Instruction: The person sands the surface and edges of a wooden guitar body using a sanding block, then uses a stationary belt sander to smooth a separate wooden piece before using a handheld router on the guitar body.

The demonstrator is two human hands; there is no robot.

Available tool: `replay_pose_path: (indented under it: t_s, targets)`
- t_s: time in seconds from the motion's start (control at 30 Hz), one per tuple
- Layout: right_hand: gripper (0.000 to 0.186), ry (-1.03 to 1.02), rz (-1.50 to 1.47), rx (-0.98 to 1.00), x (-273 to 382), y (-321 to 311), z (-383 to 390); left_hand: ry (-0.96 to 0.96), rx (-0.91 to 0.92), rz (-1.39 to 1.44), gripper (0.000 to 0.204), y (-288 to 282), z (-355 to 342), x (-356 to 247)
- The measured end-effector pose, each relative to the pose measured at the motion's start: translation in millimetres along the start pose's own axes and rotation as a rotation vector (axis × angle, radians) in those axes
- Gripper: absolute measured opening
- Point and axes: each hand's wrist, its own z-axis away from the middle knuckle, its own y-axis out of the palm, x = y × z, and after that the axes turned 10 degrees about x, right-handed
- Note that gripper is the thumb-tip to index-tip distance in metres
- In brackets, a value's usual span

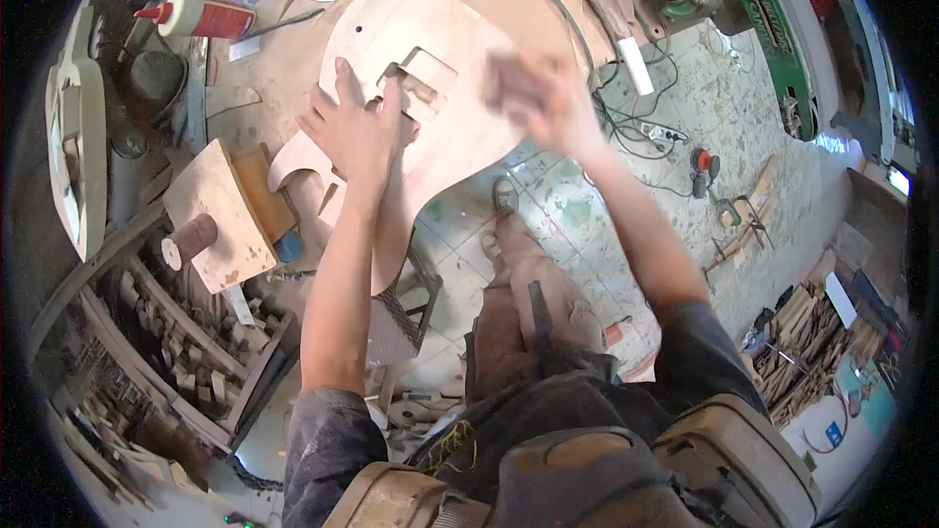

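guitar body lies on the table, right of the glue bottle. nearer the bottle, the left hand rests splayed on the body; farther from the bottle, the right hand, blurred, grips a brown block. the body should be stiff, fairly heavy and easily dented, best held by its rounded outer edge.
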Motion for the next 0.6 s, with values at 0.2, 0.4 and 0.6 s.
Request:
replay_pose_path:
  t_s: [0.2,0.4,0.6]
  targets:
    - [0.055,-0.091,0.129,-0.123,-31.4,26.3,-7.5,-0.005,0.024,0.005,0.084,0.2,0.5,2.5]
    - [0.054,-0.162,0.159,-0.116,-28.7,-25.2,-62.1,0.034,0.024,0.043,0.084,2.2,-4.1,-18.9]
    - [0.05,-0.097,-0.567,0.041,-6.2,20.0,16.0,-0.004,0.0,0.021,0.084,2.1,0.1,2.5]
